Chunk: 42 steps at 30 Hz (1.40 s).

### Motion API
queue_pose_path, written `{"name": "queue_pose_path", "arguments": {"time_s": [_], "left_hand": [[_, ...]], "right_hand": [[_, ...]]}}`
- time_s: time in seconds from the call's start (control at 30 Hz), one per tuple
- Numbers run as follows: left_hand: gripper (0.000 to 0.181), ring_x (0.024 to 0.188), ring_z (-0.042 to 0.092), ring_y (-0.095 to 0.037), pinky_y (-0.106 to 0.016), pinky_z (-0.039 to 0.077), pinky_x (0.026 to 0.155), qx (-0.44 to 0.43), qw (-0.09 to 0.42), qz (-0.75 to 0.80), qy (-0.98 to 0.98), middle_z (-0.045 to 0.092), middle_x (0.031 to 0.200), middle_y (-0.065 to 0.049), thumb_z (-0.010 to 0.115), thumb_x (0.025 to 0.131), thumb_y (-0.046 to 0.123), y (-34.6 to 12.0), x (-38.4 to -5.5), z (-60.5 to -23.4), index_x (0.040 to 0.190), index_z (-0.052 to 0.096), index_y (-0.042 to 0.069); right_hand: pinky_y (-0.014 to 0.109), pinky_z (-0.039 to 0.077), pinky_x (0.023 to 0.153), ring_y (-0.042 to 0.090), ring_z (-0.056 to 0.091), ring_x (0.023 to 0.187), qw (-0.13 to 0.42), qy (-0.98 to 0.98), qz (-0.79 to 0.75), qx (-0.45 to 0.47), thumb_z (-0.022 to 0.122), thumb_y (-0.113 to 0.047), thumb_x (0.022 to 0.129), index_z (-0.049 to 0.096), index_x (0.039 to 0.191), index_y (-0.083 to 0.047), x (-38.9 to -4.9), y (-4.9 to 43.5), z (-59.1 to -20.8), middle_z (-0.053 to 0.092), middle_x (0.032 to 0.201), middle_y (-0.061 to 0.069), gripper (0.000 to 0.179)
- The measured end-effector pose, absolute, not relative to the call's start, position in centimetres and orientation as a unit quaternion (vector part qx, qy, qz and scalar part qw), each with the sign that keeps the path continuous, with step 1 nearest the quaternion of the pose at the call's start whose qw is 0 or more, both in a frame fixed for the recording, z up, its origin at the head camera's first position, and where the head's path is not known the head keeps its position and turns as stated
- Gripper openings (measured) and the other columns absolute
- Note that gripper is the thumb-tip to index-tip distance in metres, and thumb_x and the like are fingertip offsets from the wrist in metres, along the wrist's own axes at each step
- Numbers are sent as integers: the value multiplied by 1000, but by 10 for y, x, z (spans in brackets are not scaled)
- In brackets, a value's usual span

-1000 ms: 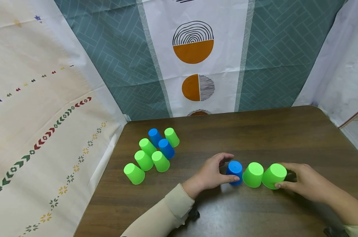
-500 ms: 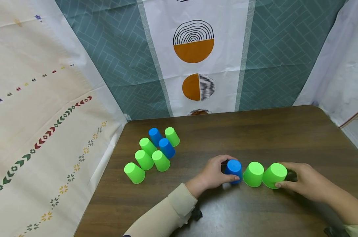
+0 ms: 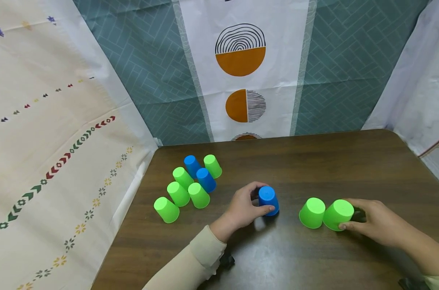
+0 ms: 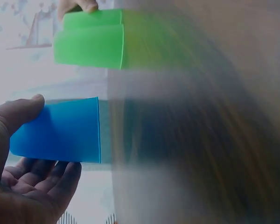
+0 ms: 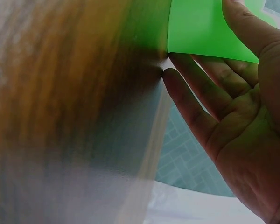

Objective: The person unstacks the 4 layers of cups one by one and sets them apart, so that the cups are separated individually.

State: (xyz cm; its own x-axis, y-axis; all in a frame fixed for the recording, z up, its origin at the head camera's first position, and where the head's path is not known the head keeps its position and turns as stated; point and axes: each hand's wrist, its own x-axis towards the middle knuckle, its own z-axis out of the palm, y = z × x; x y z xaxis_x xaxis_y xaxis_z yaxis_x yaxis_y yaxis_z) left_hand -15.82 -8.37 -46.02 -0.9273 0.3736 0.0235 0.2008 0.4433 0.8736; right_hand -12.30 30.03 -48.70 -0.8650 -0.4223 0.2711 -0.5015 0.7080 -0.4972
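My left hand (image 3: 242, 206) holds an upside-down blue cup (image 3: 268, 200) near the middle of the table, thumb on one side and fingers on the other. In the left wrist view a thin gap shows between the rim of this blue cup (image 4: 60, 133) and the tabletop. To the right, my right hand (image 3: 377, 221) grips an upside-down green cup (image 3: 338, 215) between thumb and fingers. Another green cup (image 3: 312, 213) stands upside down close against its left side. In the right wrist view the thumb lies on the green cup (image 5: 205, 30), and the fingers reach along its other side.
Several upside-down cups stand grouped at the table's left, among them a blue cup (image 3: 206, 180), a green cup (image 3: 199, 196) and a nearer green cup (image 3: 166, 210). The brown wooden table (image 3: 313, 169) ends at a patterned cloth (image 3: 161, 80) behind.
My left hand has moved left with the blue cup, away from the two green cups it stood beside. The right hand and its green cup stay in place.
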Motion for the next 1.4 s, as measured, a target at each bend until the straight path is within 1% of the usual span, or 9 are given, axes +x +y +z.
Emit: {"name": "queue_pose_path", "arguments": {"time_s": [0.13,0.27,0.43,0.53,0.73,0.9,1.07,1.23,1.4], "left_hand": [[54,122,67,-23,-43,55,103,159,73,496,850,67,131,0,87,89,26,-103,-155,-460,136,62,19],[53,122,67,-24,-44,55,104,146,57,491,857,68,130,-1,87,89,25,-124,-150,-460,135,62,18],[52,122,66,-22,-47,53,106,130,36,508,851,69,127,0,87,89,24,-149,-143,-459,134,62,16],[51,122,65,-21,-48,52,107,114,26,514,849,69,126,2,87,89,25,-166,-138,-460,133,62,18],[52,123,66,-27,-55,52,106,94,-7,514,852,69,127,0,88,87,25,-200,-122,-463,132,64,17],[50,122,67,-29,-57,51,106,70,-18,525,848,71,124,-1,89,86,20,-223,-111,-467,130,66,15],[48,122,67,-31,-58,50,107,45,-23,532,845,72,124,-4,89,86,18,-242,-106,-469,128,66,12],[50,120,67,-30,-56,52,105,27,-31,510,859,72,123,-5,90,85,19,-258,-103,-472,128,66,10],[50,119,67,-29,-54,53,105,16,-43,498,866,72,123,-6,91,84,18,-267,-101,-473,127,67,9]], "right_hand": [[19,56,80,-1,66,103,72,-923,285,249,97,-35,71,74,121,-18,-123,300,-487,73,107,-19,57],[15,53,81,-1,66,103,72,-923,284,250,97,-34,71,74,121,-18,-123,300,-488,73,107,-18,57],[11,50,83,-1,66,105,71,-921,289,251,96,-34,72,74,122,-19,-123,300,-488,74,109,-18,57],[10,49,83,-1,66,104,70,-920,294,250,97,-34,72,74,121,-19,-123,299,-488,73,108,-19,56],[8,48,84,-1,66,103,69,-921,293,248,96,-36,72,74,120,-21,-123,298,-488,73,107,-21,55],[8,47,84,-2,66,105,71,-923,285,248,96,-38,72,74,120,-21,-122,298,-488,72,108,-21,55],[7,47,83,-2,65,105,72,-922,289,246,96,-36,72,74,121,-20,-122,300,-489,73,109,-20,56],[7,47,83,-2,65,105,72,-921,292,246,97,-34,71,74,121,-19,-123,300,-490,73,109,-19,57],[10,49,81,-3,65,105,72,-920,293,249,97,-33,71,74,122,-18,-123,300,-490,74,109,-17,58]]}}
